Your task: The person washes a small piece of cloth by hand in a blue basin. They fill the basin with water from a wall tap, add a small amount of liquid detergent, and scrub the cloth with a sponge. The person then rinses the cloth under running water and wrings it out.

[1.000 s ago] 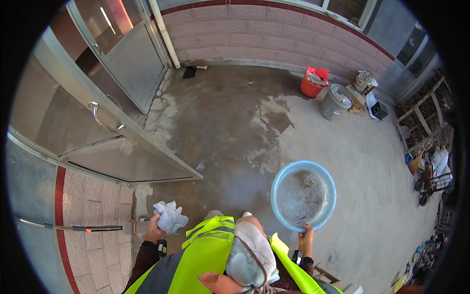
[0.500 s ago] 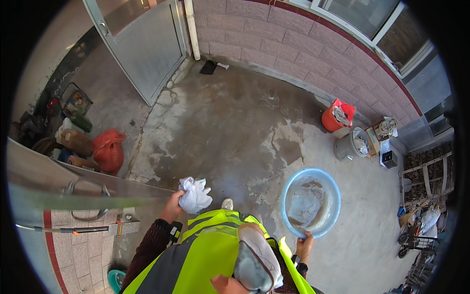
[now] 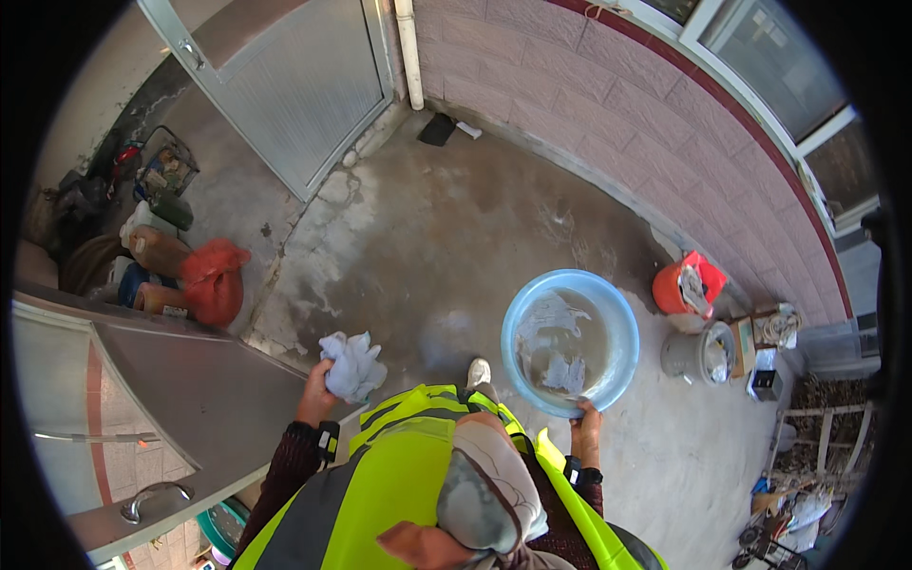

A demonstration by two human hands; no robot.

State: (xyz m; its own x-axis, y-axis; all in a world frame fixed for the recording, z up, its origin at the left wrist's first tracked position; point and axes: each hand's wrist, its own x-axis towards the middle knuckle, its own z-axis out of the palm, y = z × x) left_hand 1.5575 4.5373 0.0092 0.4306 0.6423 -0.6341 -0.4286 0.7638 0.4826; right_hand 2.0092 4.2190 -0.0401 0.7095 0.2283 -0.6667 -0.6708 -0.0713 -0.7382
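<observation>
My left hand point(image 3: 317, 391) is closed around a bunched pale grey-white cloth point(image 3: 354, 367), held out in front of me at the left. On the right, my right hand point(image 3: 586, 425) grips the near rim of a round light-blue plastic basin point(image 3: 623, 334). A little murky liquid seems to lie in its bottom. The basin is off to the right of my shoe point(image 3: 479, 372); whether it hangs clear of the ground I cannot tell.
A metal door point(image 3: 285, 104) stands open at the far left; a second door point(image 3: 180, 380) is near my left side. Red sacking point(image 3: 214, 280) lies beyond it. Along the brick wall point(image 3: 608, 123) stand a red bucket point(image 3: 670, 288) and grey bucket point(image 3: 680, 355). The concrete is partly wet.
The basin in my right hand has moved left and farther from me, and the liquid inside has shifted. My left hand with the cloth has moved slightly left. The near-left door appears swung wider.
</observation>
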